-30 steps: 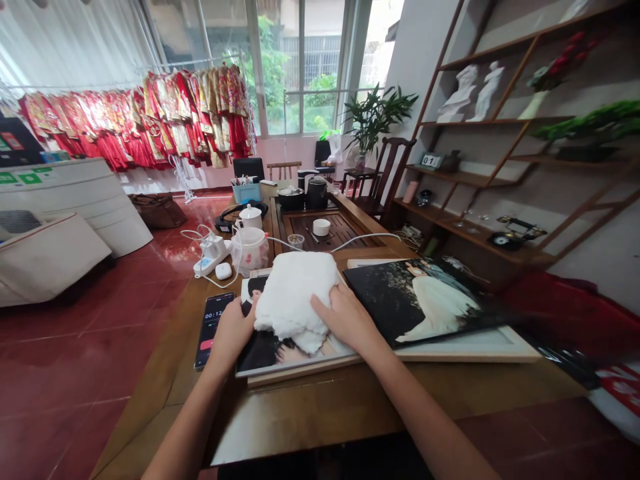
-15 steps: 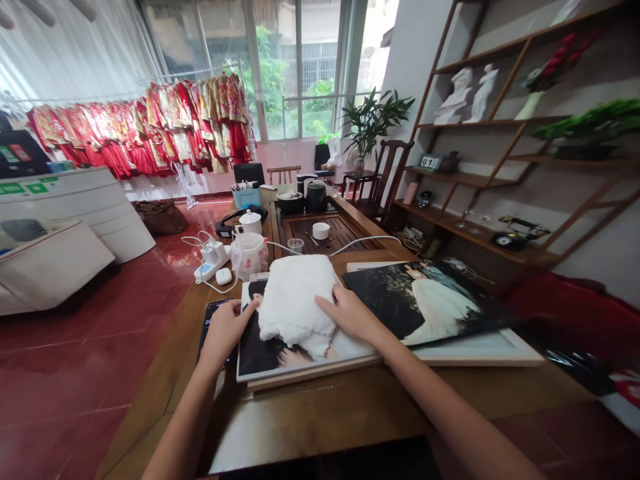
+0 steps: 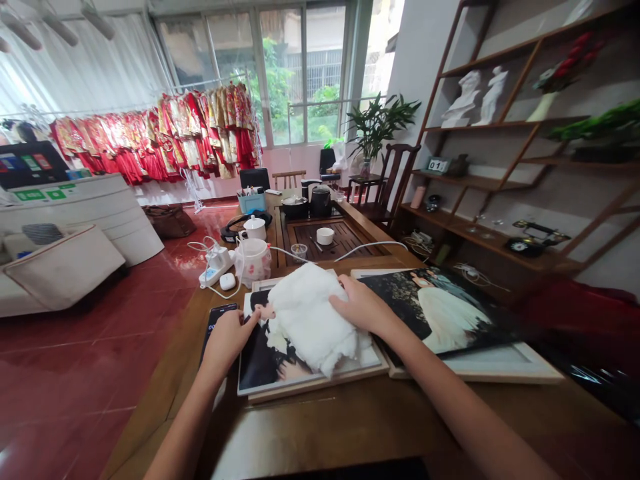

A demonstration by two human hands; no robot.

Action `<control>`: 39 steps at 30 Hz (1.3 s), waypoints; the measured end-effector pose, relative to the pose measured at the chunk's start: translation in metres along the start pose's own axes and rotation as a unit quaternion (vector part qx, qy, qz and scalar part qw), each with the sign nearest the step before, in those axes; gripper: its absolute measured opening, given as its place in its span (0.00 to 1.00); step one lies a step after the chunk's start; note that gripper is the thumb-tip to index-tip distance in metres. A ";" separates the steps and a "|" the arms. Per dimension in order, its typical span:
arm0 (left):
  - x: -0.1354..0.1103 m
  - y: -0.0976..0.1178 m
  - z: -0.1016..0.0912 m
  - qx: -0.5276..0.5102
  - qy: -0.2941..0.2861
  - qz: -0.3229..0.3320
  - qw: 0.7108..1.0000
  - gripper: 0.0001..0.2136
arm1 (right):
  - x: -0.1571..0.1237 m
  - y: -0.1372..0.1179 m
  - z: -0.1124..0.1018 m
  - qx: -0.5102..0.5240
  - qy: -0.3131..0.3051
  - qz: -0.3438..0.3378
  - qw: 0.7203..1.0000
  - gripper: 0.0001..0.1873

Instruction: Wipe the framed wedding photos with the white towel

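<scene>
A fluffy white cloth [image 3: 309, 316] lies on a framed photo print [image 3: 260, 363] at the near middle of the wooden table [image 3: 350, 413]. My right hand [image 3: 364, 308] presses on the cloth's right side, fingers curled into it. My left hand [image 3: 227, 337] rests at the print's left edge, fingertips touching it, fingers loosely bent. A second, larger photo print [image 3: 445, 307] of a figure in a pale gown lies to the right on a white frame [image 3: 500, 367].
A phone [image 3: 216, 319] lies left of the print, partly under my left hand. Behind stand a white teapot [image 3: 253, 257], a power strip with cables [image 3: 215, 261], and a tea tray with kettles [image 3: 325, 230]. Shelves line the right wall; red garments hang at the back.
My right hand has slid the cloth up and to the right across the print. My left hand has stayed at the print's left edge. The camera has tilted slightly.
</scene>
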State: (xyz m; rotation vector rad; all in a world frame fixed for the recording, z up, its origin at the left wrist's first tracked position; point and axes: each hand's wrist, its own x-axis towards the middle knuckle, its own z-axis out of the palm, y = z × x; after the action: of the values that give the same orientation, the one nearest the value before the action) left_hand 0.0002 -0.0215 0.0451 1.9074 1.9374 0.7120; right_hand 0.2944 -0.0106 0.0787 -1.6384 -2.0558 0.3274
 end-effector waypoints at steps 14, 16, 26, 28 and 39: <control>0.014 0.030 0.023 0.174 0.009 0.182 0.968 0.16 | 0.005 -0.041 0.011 -0.130 -0.033 -0.269 0.954 0.39; 0.012 0.025 0.026 0.145 0.020 0.195 0.970 0.17 | 0.007 -0.038 0.014 -0.135 -0.046 -0.276 0.950 0.41; 0.006 0.020 0.028 0.082 0.042 0.204 0.975 0.16 | 0.006 -0.016 0.026 -0.163 -0.072 -0.300 0.937 0.45; 0.005 0.020 0.027 0.084 0.041 0.205 0.974 0.17 | 0.004 -0.014 0.026 -0.160 -0.072 -0.307 0.935 0.43; 0.005 0.015 0.028 0.080 0.039 0.211 0.973 0.18 | -0.009 -0.014 0.019 -0.164 -0.086 -0.343 0.921 0.47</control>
State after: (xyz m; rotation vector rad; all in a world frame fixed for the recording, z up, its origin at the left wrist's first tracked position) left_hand 0.0282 -0.0135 0.0317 2.4649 1.6903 0.7704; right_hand 0.2741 -0.0205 0.0678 -0.9556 -2.7732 -0.1331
